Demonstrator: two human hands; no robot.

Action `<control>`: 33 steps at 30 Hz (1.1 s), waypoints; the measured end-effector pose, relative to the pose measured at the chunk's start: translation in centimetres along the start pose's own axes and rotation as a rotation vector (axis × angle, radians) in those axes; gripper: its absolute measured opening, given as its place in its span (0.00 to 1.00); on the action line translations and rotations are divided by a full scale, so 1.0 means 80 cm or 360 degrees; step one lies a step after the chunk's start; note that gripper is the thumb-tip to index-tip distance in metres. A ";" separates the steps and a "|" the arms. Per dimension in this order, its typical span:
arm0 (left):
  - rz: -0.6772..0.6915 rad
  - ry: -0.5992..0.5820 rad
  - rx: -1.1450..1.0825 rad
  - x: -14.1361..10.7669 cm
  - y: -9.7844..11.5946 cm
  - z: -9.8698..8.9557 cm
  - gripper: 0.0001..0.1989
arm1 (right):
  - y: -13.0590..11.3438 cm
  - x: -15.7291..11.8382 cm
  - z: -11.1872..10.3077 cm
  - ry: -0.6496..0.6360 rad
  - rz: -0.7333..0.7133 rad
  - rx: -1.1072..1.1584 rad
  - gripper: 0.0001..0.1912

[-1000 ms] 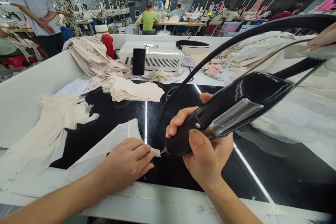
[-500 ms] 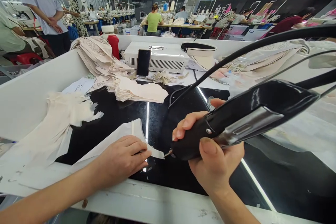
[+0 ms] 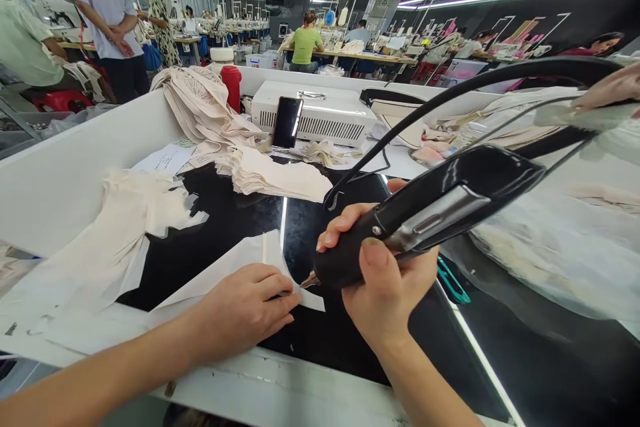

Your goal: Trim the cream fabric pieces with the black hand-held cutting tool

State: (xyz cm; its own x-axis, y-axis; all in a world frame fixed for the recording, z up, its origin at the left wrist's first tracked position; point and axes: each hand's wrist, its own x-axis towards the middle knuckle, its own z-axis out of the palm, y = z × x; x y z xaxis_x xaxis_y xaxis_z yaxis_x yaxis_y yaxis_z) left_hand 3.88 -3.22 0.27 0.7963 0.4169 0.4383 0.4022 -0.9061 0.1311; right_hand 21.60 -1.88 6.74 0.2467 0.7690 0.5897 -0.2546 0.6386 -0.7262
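My right hand [image 3: 390, 287] grips a black corded hand tool [image 3: 420, 213] with a metal lever along its side. The tool's narrow tip points left and meets the curved edge of a white fabric piece [image 3: 225, 267], close to my left fingertips. My left hand [image 3: 250, 307] lies on that fabric piece, fingers closed together and holding it down on the black work surface [image 3: 200, 250]. A narrow end of the fabric reaches right, past the tip. My left hand covers part of the near edge.
Cream fabric pieces [image 3: 120, 233] lie at left, with a stack of cut pieces [image 3: 280, 177] behind. A phone [image 3: 287, 121] leans on a white vented box [image 3: 325, 113]. Teal snips [image 3: 453, 280] and a clear plastic bag [image 3: 560, 253] are at right. The tool's cable [image 3: 450, 90] arches overhead.
The tool's tip has moved left along the fabric edge, from its right end towards my left fingers. The view has shifted slightly, and teal snips now show beside my right wrist.
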 end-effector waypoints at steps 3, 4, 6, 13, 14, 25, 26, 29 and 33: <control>-0.0002 0.0020 -0.0015 0.001 0.000 0.001 0.08 | 0.001 -0.001 0.000 0.0002 -0.0005 -0.0036 0.19; -0.0003 0.0026 -0.0020 0.001 0.001 0.001 0.09 | 0.001 -0.002 0.000 0.0002 -0.0006 -0.0051 0.18; 0.0001 0.0048 -0.0026 0.001 0.001 0.002 0.09 | 0.000 -0.002 0.000 -0.0003 -0.0008 -0.0072 0.17; 0.0009 0.0073 -0.0007 0.002 0.001 0.002 0.09 | -0.008 -0.001 -0.008 0.0017 0.0001 -0.0061 0.19; 0.0013 0.0074 -0.0008 0.002 0.001 0.001 0.09 | -0.010 -0.001 -0.010 0.0031 -0.0003 -0.0057 0.19; 0.0008 0.0077 -0.0052 0.000 0.002 -0.002 0.09 | -0.012 -0.005 -0.014 0.0034 -0.0015 -0.0108 0.17; 0.0008 0.0085 -0.0053 0.000 0.002 -0.003 0.10 | -0.013 -0.005 -0.014 0.0040 0.0000 -0.0108 0.16; 0.0003 0.0105 -0.0067 0.000 0.002 -0.005 0.10 | -0.017 -0.006 -0.010 0.0067 0.0018 -0.0053 0.18; -0.0007 0.0104 -0.0091 0.001 0.003 -0.006 0.10 | -0.015 -0.012 -0.004 0.0039 0.0025 0.0032 0.21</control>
State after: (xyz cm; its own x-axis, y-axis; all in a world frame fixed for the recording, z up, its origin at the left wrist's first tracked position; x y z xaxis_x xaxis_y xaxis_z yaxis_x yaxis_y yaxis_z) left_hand 3.83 -3.45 0.80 0.7625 0.4170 0.4946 0.3777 -0.9077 0.1831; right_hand 21.94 -3.42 6.92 0.2653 0.7782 0.5692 -0.2771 0.6270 -0.7281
